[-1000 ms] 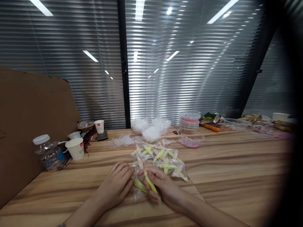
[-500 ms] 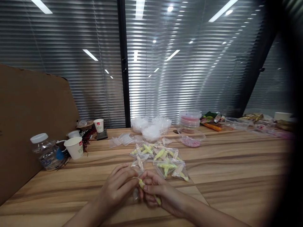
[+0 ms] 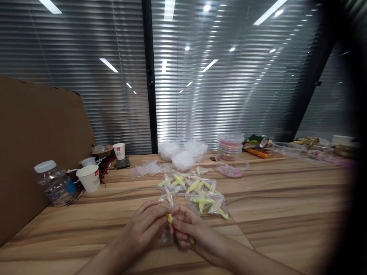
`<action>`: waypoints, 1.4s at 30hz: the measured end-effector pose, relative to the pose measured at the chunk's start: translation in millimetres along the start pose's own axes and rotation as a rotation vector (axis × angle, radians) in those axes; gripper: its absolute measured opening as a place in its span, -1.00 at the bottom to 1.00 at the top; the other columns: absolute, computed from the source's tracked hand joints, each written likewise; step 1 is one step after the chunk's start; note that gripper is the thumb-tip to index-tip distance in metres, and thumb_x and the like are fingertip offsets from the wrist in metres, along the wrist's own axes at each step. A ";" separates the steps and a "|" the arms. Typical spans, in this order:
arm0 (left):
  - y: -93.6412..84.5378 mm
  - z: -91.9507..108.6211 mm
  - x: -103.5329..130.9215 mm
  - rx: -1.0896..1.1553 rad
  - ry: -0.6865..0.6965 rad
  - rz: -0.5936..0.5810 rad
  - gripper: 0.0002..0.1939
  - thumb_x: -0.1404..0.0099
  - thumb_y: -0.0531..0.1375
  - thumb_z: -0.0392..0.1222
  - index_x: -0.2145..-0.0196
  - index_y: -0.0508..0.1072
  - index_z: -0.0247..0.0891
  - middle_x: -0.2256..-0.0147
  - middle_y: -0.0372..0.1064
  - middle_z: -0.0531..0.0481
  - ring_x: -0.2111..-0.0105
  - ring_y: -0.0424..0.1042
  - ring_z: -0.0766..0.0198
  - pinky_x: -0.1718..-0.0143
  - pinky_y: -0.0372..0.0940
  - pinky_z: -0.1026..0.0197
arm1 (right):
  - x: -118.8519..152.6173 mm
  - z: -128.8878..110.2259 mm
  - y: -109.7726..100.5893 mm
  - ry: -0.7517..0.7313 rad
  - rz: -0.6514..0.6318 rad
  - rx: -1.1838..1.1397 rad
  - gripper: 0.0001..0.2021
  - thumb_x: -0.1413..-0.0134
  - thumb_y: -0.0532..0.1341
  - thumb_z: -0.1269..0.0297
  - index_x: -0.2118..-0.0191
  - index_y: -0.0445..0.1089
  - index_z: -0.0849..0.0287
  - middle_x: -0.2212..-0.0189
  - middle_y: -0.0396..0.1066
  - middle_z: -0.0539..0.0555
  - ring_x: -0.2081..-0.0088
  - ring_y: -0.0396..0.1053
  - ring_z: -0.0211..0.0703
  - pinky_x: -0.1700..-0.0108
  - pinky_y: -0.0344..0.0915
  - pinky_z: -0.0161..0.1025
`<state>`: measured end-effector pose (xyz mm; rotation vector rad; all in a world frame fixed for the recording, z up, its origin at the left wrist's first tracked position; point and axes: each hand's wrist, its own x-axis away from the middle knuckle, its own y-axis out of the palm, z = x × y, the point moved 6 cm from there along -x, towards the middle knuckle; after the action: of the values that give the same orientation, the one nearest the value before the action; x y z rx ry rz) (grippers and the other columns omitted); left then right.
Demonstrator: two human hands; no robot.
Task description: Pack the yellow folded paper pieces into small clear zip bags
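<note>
Where the fingertips meet, one slender yellow piece, partly hidden, held in the curled fingers of the right hand. Left hand: fingers close together at the piece's exposed end; whether they grip it, cannot tell. Below the fingertips: one clear plastic bag, partly covered. Just beyond the fingers: clear zip bags containing yellow and pale pieces. Farther beyond: white fluffy material; to its right, one clear round tub, pink contents. Well left: white paper cup.
</note>
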<state>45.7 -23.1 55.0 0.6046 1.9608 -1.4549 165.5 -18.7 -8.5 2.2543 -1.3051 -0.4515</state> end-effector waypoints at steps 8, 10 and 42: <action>-0.9 4.0 -6.3 0.036 0.007 0.005 -0.79 -0.24 0.11 -0.46 0.14 0.36 -0.41 0.15 0.41 -0.18 0.11 0.36 0.26 -0.05 0.21 0.14 | 0.5 -1.8 0.7 -0.023 0.010 -0.004 -0.80 -0.09 0.22 0.37 0.21 0.17 0.21 0.45 0.28 -0.02 0.59 0.02 -0.50 0.54 -0.19 -0.41; 0.3 4.2 -6.2 0.073 -0.001 -0.033 -0.77 -0.23 0.11 -0.47 0.14 0.36 -0.41 0.17 0.40 -0.19 0.12 0.35 0.24 -0.06 0.19 0.10 | 0.3 -2.8 0.6 -0.019 0.015 -0.008 -0.80 -0.08 0.22 0.37 0.21 0.17 0.21 0.47 0.28 -0.02 0.59 0.02 -0.50 0.54 -0.18 -0.41; 22.5 -25.9 8.9 0.846 -0.641 -0.160 -0.85 -0.25 0.15 -0.22 0.30 0.53 -0.22 0.03 0.20 -0.15 0.03 0.28 0.16 -0.04 0.19 0.07 | 1.1 -3.8 5.0 -0.017 -0.065 0.149 -0.72 0.00 0.28 0.24 0.24 0.18 0.19 0.43 0.40 0.04 0.59 0.08 -0.46 0.52 -0.07 -0.41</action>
<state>49.4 8.3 38.9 0.2482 0.8756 -2.2336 164.3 -20.8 -2.6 2.4264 -1.3158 -0.4097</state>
